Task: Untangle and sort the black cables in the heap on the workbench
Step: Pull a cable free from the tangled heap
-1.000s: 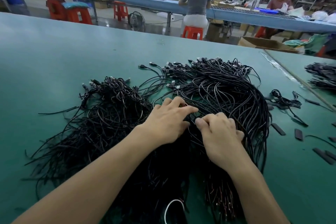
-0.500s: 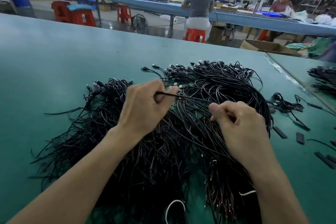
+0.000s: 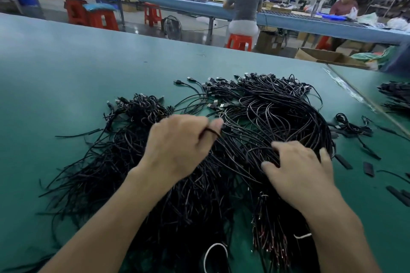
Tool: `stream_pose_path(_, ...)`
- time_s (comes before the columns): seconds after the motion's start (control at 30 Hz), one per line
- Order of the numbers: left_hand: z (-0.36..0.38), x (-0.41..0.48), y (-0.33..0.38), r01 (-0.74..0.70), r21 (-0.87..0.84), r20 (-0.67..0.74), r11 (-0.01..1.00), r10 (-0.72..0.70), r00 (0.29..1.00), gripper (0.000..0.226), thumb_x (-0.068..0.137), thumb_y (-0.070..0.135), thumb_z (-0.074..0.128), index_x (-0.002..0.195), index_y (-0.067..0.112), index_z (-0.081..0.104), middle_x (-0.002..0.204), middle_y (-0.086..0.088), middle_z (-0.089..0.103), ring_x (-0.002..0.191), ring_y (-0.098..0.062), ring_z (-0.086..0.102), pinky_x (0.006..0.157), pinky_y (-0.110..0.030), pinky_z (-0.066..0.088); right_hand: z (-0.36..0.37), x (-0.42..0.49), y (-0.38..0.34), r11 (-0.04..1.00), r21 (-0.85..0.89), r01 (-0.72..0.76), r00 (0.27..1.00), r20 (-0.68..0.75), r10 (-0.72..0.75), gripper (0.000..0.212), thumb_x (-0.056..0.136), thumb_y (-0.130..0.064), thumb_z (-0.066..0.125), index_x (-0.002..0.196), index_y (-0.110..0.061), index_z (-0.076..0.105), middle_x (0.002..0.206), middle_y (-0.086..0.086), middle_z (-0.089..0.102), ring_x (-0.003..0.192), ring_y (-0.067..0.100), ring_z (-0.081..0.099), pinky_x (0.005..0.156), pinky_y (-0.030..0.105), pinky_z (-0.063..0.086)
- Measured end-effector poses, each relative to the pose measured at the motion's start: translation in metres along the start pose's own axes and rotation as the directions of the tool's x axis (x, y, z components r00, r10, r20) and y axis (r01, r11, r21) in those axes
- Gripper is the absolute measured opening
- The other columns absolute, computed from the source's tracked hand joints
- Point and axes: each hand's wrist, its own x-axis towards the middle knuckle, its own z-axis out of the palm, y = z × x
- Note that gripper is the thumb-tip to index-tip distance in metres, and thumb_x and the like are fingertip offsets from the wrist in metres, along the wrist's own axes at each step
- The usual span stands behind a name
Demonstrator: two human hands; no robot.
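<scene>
A big heap of thin black cables (image 3: 261, 117) with USB plugs lies spread over the green workbench (image 3: 66, 73). Its left part (image 3: 124, 139) is a looser tangle with ends fanning out. My left hand (image 3: 177, 146) hovers over the middle of the heap and pinches one black cable (image 3: 213, 133) between thumb and fingers. My right hand (image 3: 299, 170) rests lower right on the heap with fingers spread, their tips among the cables; I see nothing gripped in it.
Short black sleeve pieces (image 3: 368, 168) and a small cable bundle (image 3: 350, 126) lie to the right of the heap. Another cable pile (image 3: 395, 95) sits beyond a seam at far right. A white loop (image 3: 215, 257) shows near the front edge. Two people work at a far bench.
My right hand let go of the cable it was pinching and dropped onto the heap with fingers spread. My left hand keeps its pinch on a cable.
</scene>
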Motion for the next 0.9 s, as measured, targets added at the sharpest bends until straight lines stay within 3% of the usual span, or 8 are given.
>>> stream_pose_path(0.07,0.01,-0.008,0.003,-0.011,0.176,0.23,0.984,-0.03,0.973,0.059,0.102,0.058,0.024,0.061,0.02,0.045,0.054,0.01,0.048,0.044,-0.006,0.05,0.046,-0.022,0.032,-0.003,-0.004,-0.004,0.977,0.105,0.185,0.983,-0.003,-0.186,0.073,0.096,-0.036,0.051,0.158,-0.031,0.012,0.162,-0.012,0.021,0.151,0.007,0.005,0.119,0.036,-0.016)
stream_pose_path(0.17,0.023,-0.013,0.013,-0.012,0.291,0.377,0.957,-0.103,0.921,0.052,0.101,0.059,0.027,0.077,0.021,0.054,0.079,-0.001,0.064,0.075,-0.028,0.067,0.059,-0.032,0.034,-0.009,-0.012,-0.021,0.82,0.398,0.411,0.893,0.004,-0.45,0.095,0.086,-0.035,0.06,0.154,-0.048,-0.004,0.156,-0.032,0.003,0.13,-0.027,-0.023,0.105,0.006,-0.02)
stream_pose_path(0.33,0.015,-0.006,0.017,-0.027,0.064,0.351,0.998,0.003,0.936,0.03,0.095,0.054,0.047,0.084,0.027,0.056,0.071,0.006,0.055,0.071,-0.024,0.063,0.055,-0.031,0.033,-0.001,-0.014,-0.031,0.826,0.357,0.436,0.881,0.015,-0.472,0.085,0.089,-0.045,0.054,0.155,-0.041,0.002,0.136,-0.02,0.048,0.141,-0.005,0.021,0.116,0.032,-0.026)
stream_pose_path(0.43,0.001,0.0,0.01,0.127,-0.136,0.389,0.983,-0.065,0.919,0.032,0.082,0.051,0.068,0.073,0.029,0.047,0.062,0.013,0.054,0.062,-0.014,0.053,0.053,-0.027,0.032,-0.001,-0.011,-0.028,0.844,0.393,0.365,0.899,0.086,-0.429,0.053,0.089,-0.066,0.038,0.138,-0.046,0.04,0.108,-0.023,0.054,0.121,0.003,0.044,0.121,0.04,0.007)
stream_pose_path(0.53,-0.008,0.002,0.0,0.184,-0.126,0.267,0.975,-0.145,0.953,0.04,0.072,0.065,0.064,0.064,0.028,0.05,0.056,0.014,0.052,0.054,-0.003,0.047,0.051,-0.023,0.03,0.002,-0.004,-0.025,0.822,0.474,0.315,0.944,-0.065,-0.324,0.044,0.089,-0.065,0.034,0.096,-0.036,0.067,0.085,-0.012,0.054,0.089,0.008,0.053,0.086,0.034,0.038)
stream_pose_path(0.7,-0.015,0.003,-0.007,0.247,-0.301,0.006,0.921,-0.257,0.966,0.04,0.08,0.049,0.073,0.057,0.022,0.054,0.047,0.013,0.048,0.042,-0.004,0.04,0.043,-0.011,0.03,0.004,0.003,-0.013,0.841,0.515,0.166,0.97,-0.239,-0.045,0.036,0.1,-0.044,0.049,0.073,-0.028,0.067,0.06,-0.011,0.047,0.049,0.002,0.044,0.051,0.017,0.029)
stream_pose_path(0.8,-0.024,0.008,-0.018,0.306,-0.401,-0.178,0.863,-0.401,0.899,0.049,0.085,0.043,0.075,0.052,0.018,0.048,0.041,0.012,0.04,0.039,-0.006,0.033,0.044,-0.015,0.027,0.0,0.006,0.002,0.886,0.459,0.066,0.951,-0.299,0.084,0.035,0.102,-0.041,0.045,0.076,-0.028,0.066,0.066,-0.012,0.053,0.06,0.007,0.05,0.068,0.031,0.044)
stream_pose_path(0.9,-0.024,0.008,-0.017,0.304,-0.208,-0.091,0.93,-0.327,0.941,0.054,0.089,0.049,0.065,0.049,0.021,0.041,0.04,0.014,0.036,0.037,-0.008,0.037,0.046,-0.02,0.025,0.001,0.007,0.007,0.949,0.312,0.038,0.984,-0.179,0.019,0.031,0.103,-0.039,0.043,0.092,-0.028,0.069,0.077,-0.012,0.062,0.076,0.018,0.057,0.083,0.04,0.049)
